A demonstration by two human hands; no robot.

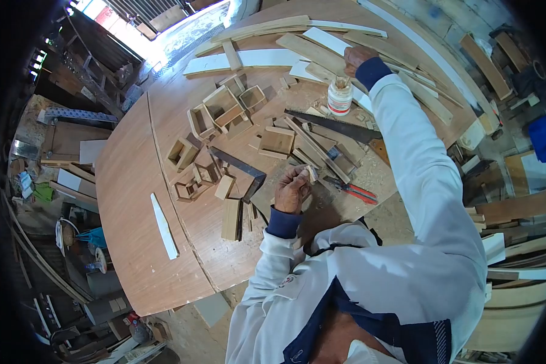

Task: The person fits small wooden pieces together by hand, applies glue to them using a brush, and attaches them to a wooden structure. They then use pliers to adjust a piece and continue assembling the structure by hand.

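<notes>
My left hand (292, 189) is closed in a pinch on a small pale wood piece (311, 173), near the table's front edge. Just right of it lie red-handled pliers (359, 193). My right hand (359, 59) reaches to the far right, over the wooden strips (324, 54); its fingers are curled and what they hold, if anything, is hidden. Below that hand stands an open white glue jar (340, 97). A hand saw (333, 126) and a shallow wooden tray (276, 142) lie between the two hands.
Small wooden boxes (224, 106) and a metal square (239, 167) sit left of centre on the round table (127, 212). A white pointed strip (164, 225) lies farther left. Long curved boards (261, 27) line the far edge. Stacked wood (522, 249) stands at the right.
</notes>
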